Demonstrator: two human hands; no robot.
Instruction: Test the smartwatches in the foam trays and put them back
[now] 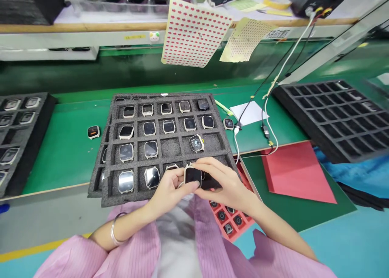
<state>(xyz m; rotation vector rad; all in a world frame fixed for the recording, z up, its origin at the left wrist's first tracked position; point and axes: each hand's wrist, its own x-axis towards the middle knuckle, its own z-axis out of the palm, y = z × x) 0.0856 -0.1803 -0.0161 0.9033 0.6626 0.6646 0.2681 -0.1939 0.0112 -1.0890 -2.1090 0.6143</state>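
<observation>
A smartwatch case [192,176] with a dark screen and a pale frame is held between both hands, over the front edge of a grey foam tray [170,148]. My left hand [170,187] grips its left side, the thumb along the lower edge. On the right side, my right hand [223,182] pinches the case with thumb and fingers. Several similar strapless watches sit in the tray's compartments, one [196,143] with a lit face and a yellow tab. My hands hide part of the tray's front row.
Another foam tray with watches [26,128] stands at the left, a third tray [340,116] at the right. Single watches [93,131] lie on the green bench. Cables [270,91] hang at the right beside white paper [251,111]. A red tray [234,225] sits below my right arm.
</observation>
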